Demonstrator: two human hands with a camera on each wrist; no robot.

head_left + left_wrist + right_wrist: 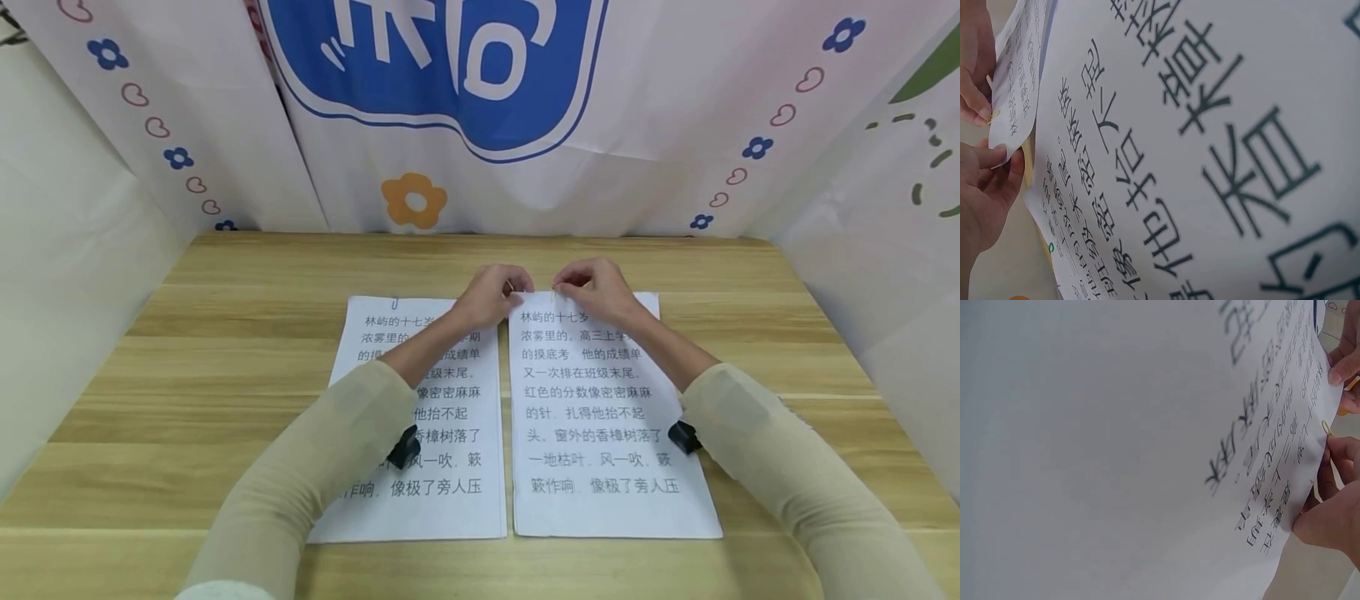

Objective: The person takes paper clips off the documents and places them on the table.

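Note:
Two printed paper stacks lie side by side. At the top left corner of the right stack (600, 518), my left hand (486, 297) pinches the sheets, thumb on the printed face in the left wrist view. My right hand (600, 290) holds a small yellow paper clip (1327, 427) between thumb and fingertips at the top edge of that stack, a little right of the left hand. The clip overlaps the edge of the paper. The left stack (420, 525) lies under my left forearm, with a green paper clip (1051, 247) on its top edge.
The stacks rest on a wood-grain table (225, 400). Behind it hangs a white cloth (637, 183) with a blue emblem and an orange flower, and white sheeting (75, 250) closes off the sides. Dark wrist devices (405, 447) sit above the pages.

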